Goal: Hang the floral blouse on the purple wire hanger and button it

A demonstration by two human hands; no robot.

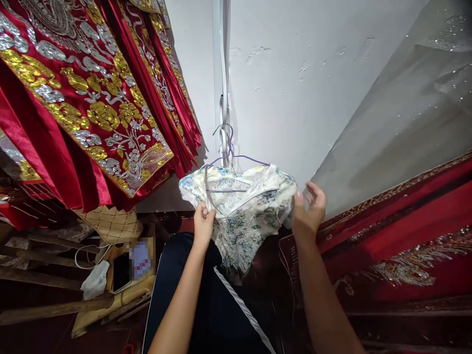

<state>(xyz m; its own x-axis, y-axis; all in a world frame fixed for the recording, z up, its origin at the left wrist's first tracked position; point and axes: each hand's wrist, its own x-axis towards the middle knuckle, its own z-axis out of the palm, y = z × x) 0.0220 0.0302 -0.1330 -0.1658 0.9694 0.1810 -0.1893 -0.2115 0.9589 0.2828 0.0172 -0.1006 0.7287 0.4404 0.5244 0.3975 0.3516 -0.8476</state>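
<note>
A small cream garment with a blue floral print (243, 211) hangs on a purple wire hanger (236, 160), which is hooked on a white strap against the wall. My left hand (202, 223) pinches the garment's left edge, fingers closed on the cloth. My right hand (309, 209) is at the garment's right edge, fingers curled around the fabric there. Both forearms reach up from below.
Red robes with gold and silver embroidery (84, 98) hang at upper left. More red embroidered cloth under clear plastic (405, 147) fills the right. A dark chair back (221, 305) stands below. Wooden pieces, a woven hat (110, 223) and a phone (121, 270) lie lower left.
</note>
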